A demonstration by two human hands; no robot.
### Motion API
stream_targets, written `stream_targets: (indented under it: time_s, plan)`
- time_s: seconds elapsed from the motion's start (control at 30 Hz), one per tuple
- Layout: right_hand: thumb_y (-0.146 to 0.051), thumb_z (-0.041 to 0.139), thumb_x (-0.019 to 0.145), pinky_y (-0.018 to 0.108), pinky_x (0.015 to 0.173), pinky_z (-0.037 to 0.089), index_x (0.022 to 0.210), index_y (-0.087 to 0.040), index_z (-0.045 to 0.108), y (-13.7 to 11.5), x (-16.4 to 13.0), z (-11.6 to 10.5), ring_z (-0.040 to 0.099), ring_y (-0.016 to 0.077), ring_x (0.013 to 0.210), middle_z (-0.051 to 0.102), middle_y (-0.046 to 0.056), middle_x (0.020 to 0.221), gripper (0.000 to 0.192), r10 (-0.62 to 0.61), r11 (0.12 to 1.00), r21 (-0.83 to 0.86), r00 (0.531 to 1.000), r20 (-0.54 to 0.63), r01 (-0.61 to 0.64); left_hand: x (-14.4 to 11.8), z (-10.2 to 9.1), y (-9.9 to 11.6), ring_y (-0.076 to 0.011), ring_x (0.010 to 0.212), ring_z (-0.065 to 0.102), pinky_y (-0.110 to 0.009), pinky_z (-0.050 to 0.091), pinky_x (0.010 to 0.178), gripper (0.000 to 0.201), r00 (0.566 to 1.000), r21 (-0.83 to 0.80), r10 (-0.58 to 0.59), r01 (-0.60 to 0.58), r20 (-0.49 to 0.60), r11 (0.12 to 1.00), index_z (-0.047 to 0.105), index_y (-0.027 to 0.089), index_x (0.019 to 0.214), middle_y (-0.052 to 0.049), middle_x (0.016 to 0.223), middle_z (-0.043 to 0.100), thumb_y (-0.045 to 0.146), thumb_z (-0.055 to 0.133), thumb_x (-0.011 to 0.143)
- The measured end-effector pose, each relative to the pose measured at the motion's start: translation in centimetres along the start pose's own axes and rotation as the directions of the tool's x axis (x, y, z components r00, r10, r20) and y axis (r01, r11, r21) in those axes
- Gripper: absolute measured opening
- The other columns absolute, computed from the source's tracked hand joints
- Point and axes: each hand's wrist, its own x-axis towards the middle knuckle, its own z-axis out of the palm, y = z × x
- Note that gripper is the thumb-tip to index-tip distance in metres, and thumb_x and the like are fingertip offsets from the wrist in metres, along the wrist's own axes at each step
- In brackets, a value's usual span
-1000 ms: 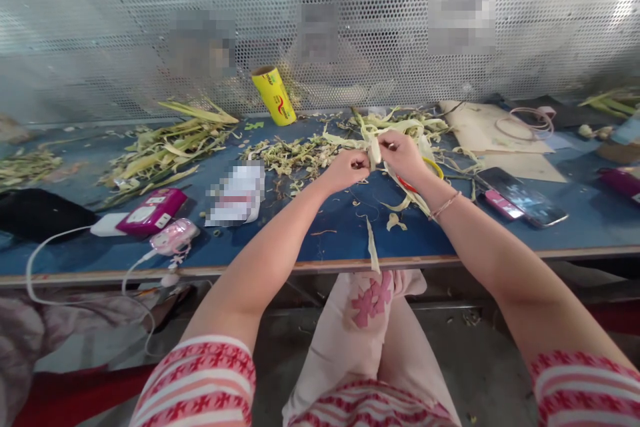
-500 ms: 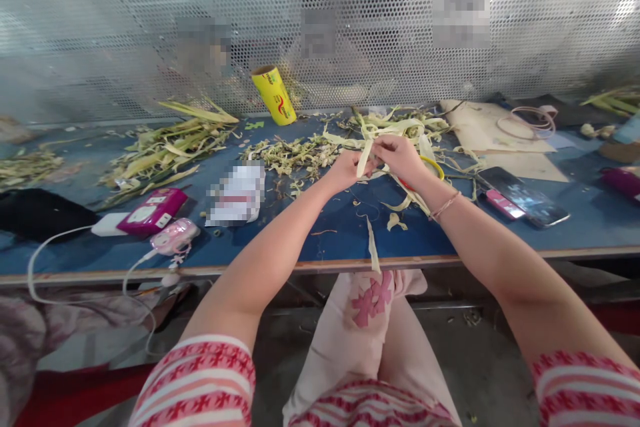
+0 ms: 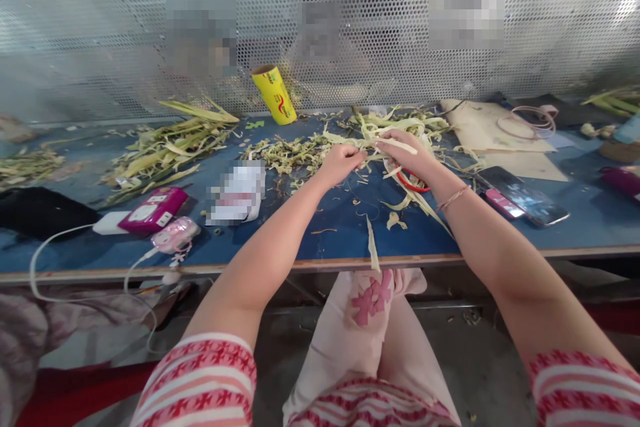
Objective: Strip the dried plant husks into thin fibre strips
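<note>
My left hand [image 3: 341,163] is closed in a pinch over the blue table, at the near edge of the pile. My right hand [image 3: 406,155] faces it, fingers closed on a pale dried husk strip [image 3: 400,145] that lies across them. Husk also runs between the two hands; its end at my left fingertips is too small to make out. Under my right wrist lies a red loop [image 3: 414,181], partly hidden. Behind my hands spreads a heap of husk strips [image 3: 385,121], with shredded husk pieces [image 3: 295,155] to its left.
A yellow cardboard tube [image 3: 275,95] leans by the perforated metal screen [image 3: 370,33]. Leftward are a husk bundle [image 3: 165,147], a white packet [image 3: 237,193], a magenta box [image 3: 154,211] and a pink case [image 3: 175,235] with cables. Rightward lie a phone [image 3: 530,197] and brown cardboard [image 3: 490,127].
My hands have moved apart, the left one leftward. The husk strip that hung down between them now lies across my right fingers. The red loop shows more, and the yellow loop is hidden.
</note>
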Motion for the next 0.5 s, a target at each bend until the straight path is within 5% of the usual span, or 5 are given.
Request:
stream_targets:
  time_s: [0.23, 0.5]
  plan:
    - [-0.042, 0.071, 0.083, 0.022, 0.036, 0.02, 0.076, -0.019, 0.062, -1.7, -0.6, -1.0, 0.033, 0.0073, 0.04, 0.036, -0.006, 0.045, 0.026, 0.129, 0.934, 0.326, 0.989, 0.077, -0.147, 0.9, -0.1, -1.6, -0.0077, 0.045, 0.038, -0.026, 0.029, 0.054, 0.03, 0.988, -0.141, -0.15, 0.147, -0.016, 0.979, 0.053, 0.018, 0.045, 0.002, 0.043, 0.047, 0.027, 0.061, 0.072]
    - [-0.041, 0.067, 0.089, 0.018, 0.033, 0.02, 0.067, -0.016, 0.06, -2.0, -0.6, -1.1, 0.028, 0.0035, 0.036, 0.03, -0.008, 0.045, 0.034, 0.251, 0.855, 0.449, 0.965, 0.079, -0.259, 0.1, -0.1, -0.9, -0.006, 0.046, 0.037, -0.025, 0.029, 0.055, 0.031, 0.991, -0.065, -0.05, 0.058, 0.125, 0.996, 0.053, 0.017, 0.047, 0.004, 0.044, 0.048, 0.03, 0.062, 0.073]
